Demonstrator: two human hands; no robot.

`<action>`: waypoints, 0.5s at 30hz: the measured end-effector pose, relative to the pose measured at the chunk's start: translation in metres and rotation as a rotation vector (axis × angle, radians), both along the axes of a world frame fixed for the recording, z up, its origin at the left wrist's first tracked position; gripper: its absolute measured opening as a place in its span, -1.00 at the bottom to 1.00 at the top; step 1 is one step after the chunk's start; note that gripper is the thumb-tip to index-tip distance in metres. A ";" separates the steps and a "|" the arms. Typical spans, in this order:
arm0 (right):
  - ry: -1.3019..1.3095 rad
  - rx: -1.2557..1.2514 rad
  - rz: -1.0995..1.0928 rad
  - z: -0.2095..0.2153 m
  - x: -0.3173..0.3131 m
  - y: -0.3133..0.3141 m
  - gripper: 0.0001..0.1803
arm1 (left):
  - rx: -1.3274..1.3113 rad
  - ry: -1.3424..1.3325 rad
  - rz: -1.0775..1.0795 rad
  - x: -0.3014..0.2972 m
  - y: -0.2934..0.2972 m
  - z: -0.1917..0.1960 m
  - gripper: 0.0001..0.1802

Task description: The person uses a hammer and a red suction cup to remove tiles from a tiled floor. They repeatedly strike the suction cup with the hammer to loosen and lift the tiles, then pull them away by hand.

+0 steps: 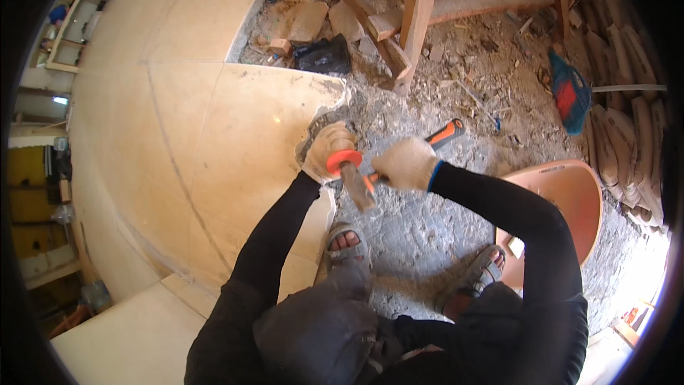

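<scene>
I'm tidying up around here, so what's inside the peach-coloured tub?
In the tub, a small pale chunk shows near its left edge. The black-sleeved right arm crosses in front, so whatever lies behind it cannot be seen.

A cream tiled floor point(178, 114) breaks off jaggedly beside rough gray concrete point(413, 242) and debris-strewn ground point(467, 64) crossed by wooden beams point(419, 18); cluttered shelves point(35, 203) line the left, stacked sacks point(630, 146) the right, while bright light point(647, 289) glares at lower right.
</scene>
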State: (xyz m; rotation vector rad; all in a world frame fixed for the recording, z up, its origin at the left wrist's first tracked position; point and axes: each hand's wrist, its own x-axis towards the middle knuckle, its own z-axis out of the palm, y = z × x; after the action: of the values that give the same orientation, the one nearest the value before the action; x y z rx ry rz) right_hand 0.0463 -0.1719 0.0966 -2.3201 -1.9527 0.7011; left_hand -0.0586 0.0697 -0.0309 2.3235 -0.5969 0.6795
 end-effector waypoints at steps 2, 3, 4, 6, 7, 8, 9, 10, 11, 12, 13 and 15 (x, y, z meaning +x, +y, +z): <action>0.031 0.016 0.165 -0.004 0.000 -0.001 -0.73 | 0.019 0.049 0.016 -0.003 -0.001 0.004 -0.64; 0.052 0.083 0.142 -0.005 0.001 -0.001 -0.73 | 0.029 0.079 0.022 -0.005 -0.003 0.005 -0.64; 0.061 0.074 0.138 -0.007 0.002 -0.003 -0.73 | 0.026 0.065 0.039 -0.003 -0.003 0.007 -0.64; 0.075 0.054 0.126 -0.007 0.004 -0.004 -0.74 | 0.002 0.037 0.041 -0.001 -0.004 0.009 -0.63; -0.033 0.099 -0.058 -0.007 0.006 -0.002 -0.72 | -0.016 0.024 0.019 0.000 -0.004 0.010 -0.62; -0.006 0.017 0.006 -0.005 0.008 -0.004 -0.73 | -0.040 0.002 -0.007 0.001 -0.004 0.011 -0.62; -0.010 0.022 0.065 -0.003 0.009 -0.002 -0.74 | -0.018 -0.012 0.009 0.002 -0.004 0.012 -0.61; -0.070 0.057 0.113 -0.001 0.011 -0.002 -0.75 | -0.002 -0.035 0.039 0.002 -0.004 0.012 -0.60; 0.004 0.010 0.205 0.001 0.011 -0.002 -0.75 | 0.007 -0.060 0.042 0.000 -0.004 0.013 -0.60; 0.045 0.021 0.228 0.004 0.012 -0.001 -0.75 | 0.009 -0.003 0.066 -0.002 -0.005 0.013 -0.59; 0.055 0.006 0.261 0.005 0.012 0.000 -0.75 | 0.025 0.001 0.075 -0.002 -0.004 0.012 -0.59; 0.045 -0.054 0.108 0.006 0.013 0.003 -0.74 | -0.001 0.031 0.042 -0.003 -0.004 0.010 -0.58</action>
State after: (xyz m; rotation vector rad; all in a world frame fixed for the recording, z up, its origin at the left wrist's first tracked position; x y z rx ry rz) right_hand 0.0592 -0.1687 0.1023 -2.2202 -2.0775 0.8161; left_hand -0.0621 0.0656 -0.0206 2.3470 -0.5343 0.6612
